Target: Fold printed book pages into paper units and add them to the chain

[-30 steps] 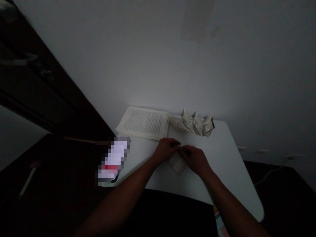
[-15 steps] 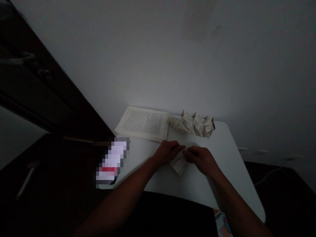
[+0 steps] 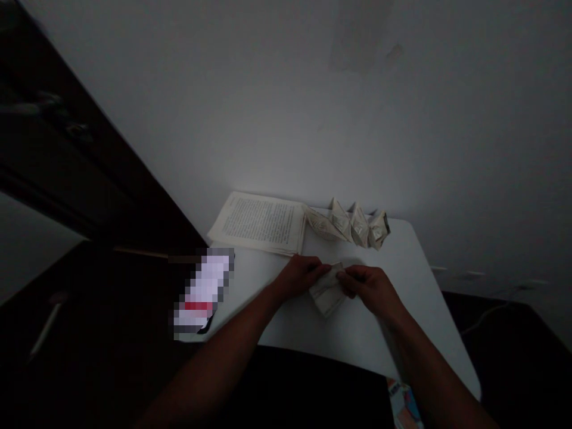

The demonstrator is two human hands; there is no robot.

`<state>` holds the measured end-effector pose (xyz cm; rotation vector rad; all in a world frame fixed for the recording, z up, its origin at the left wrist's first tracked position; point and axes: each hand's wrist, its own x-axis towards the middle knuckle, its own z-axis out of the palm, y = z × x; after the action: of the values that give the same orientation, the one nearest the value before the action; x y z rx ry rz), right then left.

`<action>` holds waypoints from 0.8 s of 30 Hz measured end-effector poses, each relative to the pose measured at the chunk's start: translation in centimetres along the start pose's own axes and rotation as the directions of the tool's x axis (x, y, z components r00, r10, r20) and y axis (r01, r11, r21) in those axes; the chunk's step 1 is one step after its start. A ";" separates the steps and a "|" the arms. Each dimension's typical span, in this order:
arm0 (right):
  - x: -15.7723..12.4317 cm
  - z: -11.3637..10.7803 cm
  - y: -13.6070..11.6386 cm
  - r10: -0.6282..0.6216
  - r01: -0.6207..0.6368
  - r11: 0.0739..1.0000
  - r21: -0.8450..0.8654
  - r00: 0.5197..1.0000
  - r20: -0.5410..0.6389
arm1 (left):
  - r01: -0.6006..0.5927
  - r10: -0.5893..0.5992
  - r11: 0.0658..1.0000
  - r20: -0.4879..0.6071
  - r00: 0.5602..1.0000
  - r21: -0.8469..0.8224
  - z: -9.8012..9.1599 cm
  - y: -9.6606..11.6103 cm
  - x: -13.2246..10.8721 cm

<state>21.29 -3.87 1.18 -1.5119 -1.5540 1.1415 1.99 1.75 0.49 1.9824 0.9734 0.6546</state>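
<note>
A small folded sheet of paper is held just above the white table, between my two hands. My left hand pinches its upper left side with thumb and fingers. On the opposite side, my right hand grips the upper right corner, fingers curled. Beyond the hands stand several folded paper boats in a row, made of printed pages. To their left lies a stack of printed pages, its top sheet covered with text.
A phone with a lit, blurred screen lies at the table's left edge. The wall rises right behind the table. A dark door stands at the left. Below the front edge, a colourful printed item shows partly.
My hands have moved slightly apart along the paper's upper edge. More of the folded paper's face and top corner now shows between them.
</note>
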 end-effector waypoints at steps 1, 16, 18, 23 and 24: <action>0.0 0.0 0.0 0.009 -0.009 1.000 0.014 1.000 -0.006 | -0.002 0.002 1.000 0.002 1.000 0.003 0.0 -0.1 0.0; -0.2 -0.5 0.1 0.071 -0.060 0.980 0.190 0.996 -0.052 | 0.168 -0.193 0.908 -0.028 0.981 -0.384 -0.4 -0.2 -0.3; -0.1 -0.5 0.2 0.089 -0.072 0.971 0.227 0.994 -0.066 | 0.165 -0.203 0.884 -0.040 0.978 -0.438 -0.4 -0.5 -0.2; 0.1 -0.3 0.6 0.160 -0.107 0.914 0.392 0.981 -0.106 | 0.151 -0.158 0.835 0.034 0.987 -0.530 -0.3 -1.2 0.0; 0.1 -0.2 0.7 0.183 -0.121 0.891 0.437 0.978 -0.103 | 0.161 -0.148 0.836 0.067 0.987 -0.524 -0.2 -1.3 -0.1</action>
<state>21.69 -3.80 0.62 -1.3920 -1.0147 1.3312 1.26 2.23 -0.49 1.4043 0.8169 0.7156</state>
